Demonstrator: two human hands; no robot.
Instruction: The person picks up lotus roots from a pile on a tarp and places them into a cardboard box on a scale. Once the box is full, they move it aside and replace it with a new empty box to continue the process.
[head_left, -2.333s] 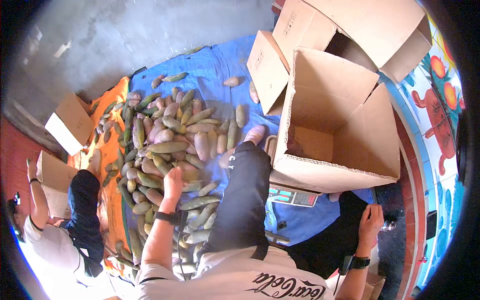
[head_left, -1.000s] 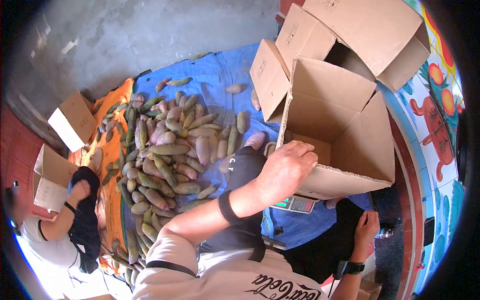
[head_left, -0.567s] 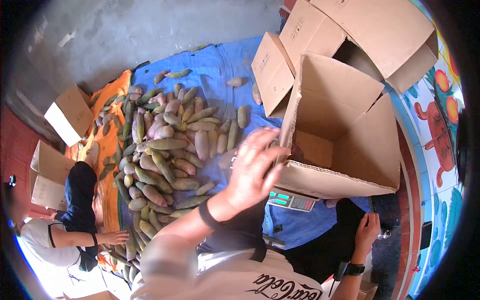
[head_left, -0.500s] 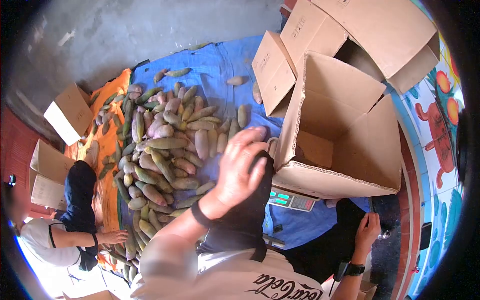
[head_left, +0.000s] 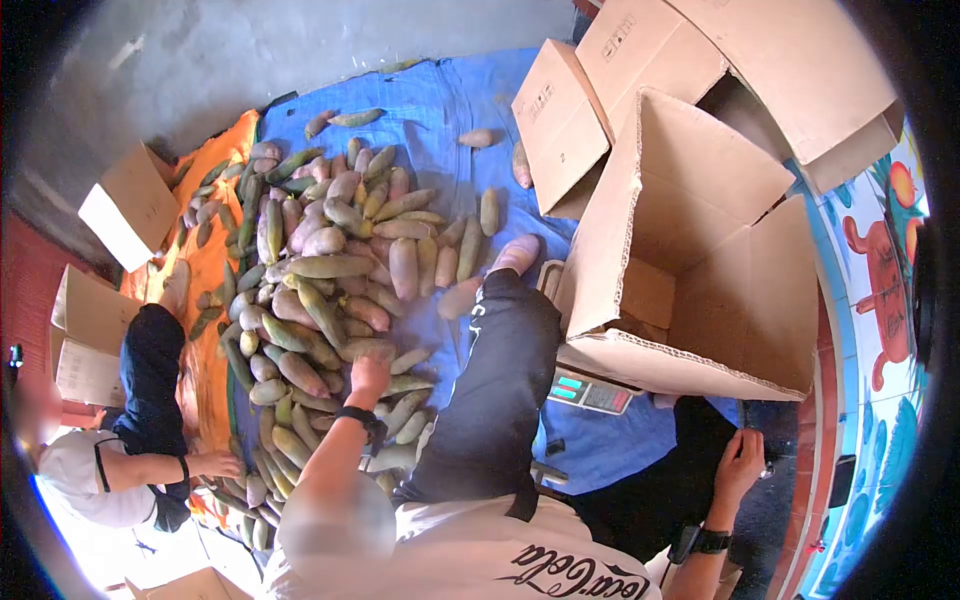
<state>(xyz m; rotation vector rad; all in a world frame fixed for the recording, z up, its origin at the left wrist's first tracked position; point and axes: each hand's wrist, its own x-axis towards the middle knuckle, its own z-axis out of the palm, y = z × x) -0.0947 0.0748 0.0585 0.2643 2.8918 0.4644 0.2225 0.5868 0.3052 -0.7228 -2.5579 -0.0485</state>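
Observation:
My left hand reaches down onto a pile of long, thick green-brown and pinkish vegetables, shaped like fat cucumbers. Its fingers are smeared by motion over one of them, so I cannot tell whether they grip it. A dark watch is on that wrist. My right hand lies at my right knee with its fingers curled in, nothing visible in them. Between my legs an open cardboard box stands tilted on a scale with lit green digits. The bottom of the box shows bare cardboard.
More cardboard boxes lean at the back right. A blue tarp and an orange one lie under the vegetables. At the left, a seated person's hand is at the pile's edge, near two smaller boxes.
My left hand has swung from beside the box, left and down onto the pile. My right hand stays at my knee. The view has shifted slightly.

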